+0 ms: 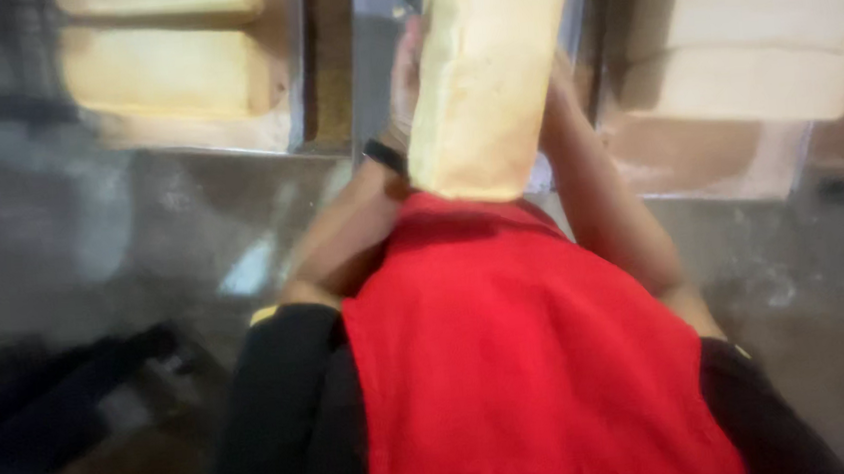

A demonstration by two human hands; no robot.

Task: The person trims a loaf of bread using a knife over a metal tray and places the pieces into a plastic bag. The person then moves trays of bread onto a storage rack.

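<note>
A: Between both forearms, at twelve o'clock from the red apron (512, 360), a long pale loaf (484, 72) stands on end, its lower end touching the apron's top edge.

B: Hands?

A: Left hand (407, 78) lies flat on the loaf's left face, fingers spread along it, a dark wristband (386, 156) below. Right hand (558, 81) is mostly hidden behind the loaf's right edge; it seems to press there, but I cannot tell how the fingers sit.

B: Surroundings?

A: More pale loaves (749, 51) stacked at two o'clock, others in a metal tray (188, 75) at ten o'clock. Grey floor (91, 243) below, heavily blurred.

B: Risks, as you judge them?

A: Grip looks like side pressure only, nothing under the loaf except the apron edge. If either palm eases, it could slide down. Squeezing harder could dent the soft crumb. The motion blur suggests speed, so the upper end could clip the tray frame near twelve o'clock.
</note>
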